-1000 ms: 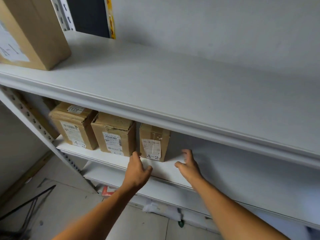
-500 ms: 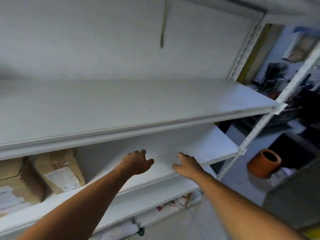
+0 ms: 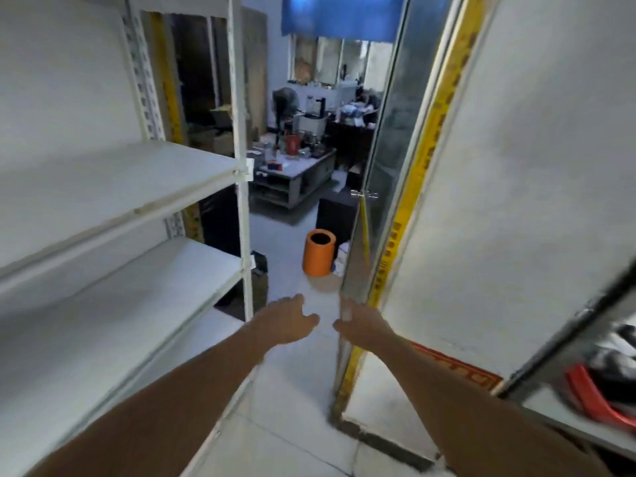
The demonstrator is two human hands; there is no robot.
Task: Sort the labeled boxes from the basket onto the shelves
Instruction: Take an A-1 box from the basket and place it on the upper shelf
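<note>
Both my hands are stretched out in front of me over the floor, holding nothing. My left hand [image 3: 285, 321] has its fingers relaxed and slightly spread, just right of the white shelf unit [image 3: 113, 187]. My right hand [image 3: 358, 325] is also relaxed, in front of the edge of a glass door [image 3: 385, 166]. The shelf boards in view on the left carry no boxes. No labeled box is in view. At the lower right edge, a red basket [image 3: 599, 401] shows partly, with blurred contents.
An orange cylindrical bin [image 3: 318, 253] stands on the tiled floor ahead, next to a dark box [image 3: 335, 215]. A white wall with a yellow-striped edge [image 3: 516, 201] fills the right. A cluttered room with a low table [image 3: 296, 170] lies beyond.
The view has swung right, away from the shelf with the A-2 boxes, toward the doorway. Both hands came off the shelf edge and now hang over the floor, still holding nothing.
</note>
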